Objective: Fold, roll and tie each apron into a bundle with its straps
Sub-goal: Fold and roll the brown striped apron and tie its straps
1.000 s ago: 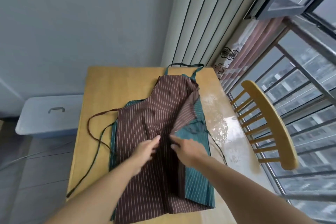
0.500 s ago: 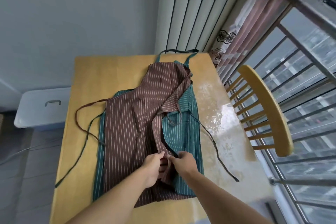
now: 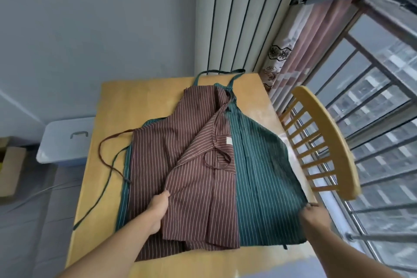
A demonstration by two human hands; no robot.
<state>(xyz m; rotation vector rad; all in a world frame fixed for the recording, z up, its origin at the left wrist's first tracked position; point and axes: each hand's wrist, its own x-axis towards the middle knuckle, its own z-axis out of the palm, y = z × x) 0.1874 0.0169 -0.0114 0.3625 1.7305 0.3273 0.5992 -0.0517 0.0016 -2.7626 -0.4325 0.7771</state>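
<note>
Mid-frame on the desk [image 3: 140, 101], our left grip [image 3: 158, 207] presses flat, fingers spread, on the brown apron [image 3: 171, 142]; our right grip [image 3: 313, 214] pinches the green apron [image 3: 266, 183] edge.

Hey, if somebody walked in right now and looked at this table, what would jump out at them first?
Two striped aprons spread on the wooden table: a brown apron, its right side folded over toward the middle, lying on a green apron. The left hand rests on the brown cloth near the front, while the right hand pinches the green apron's right edge, beside a wooden chair by the window.
</note>
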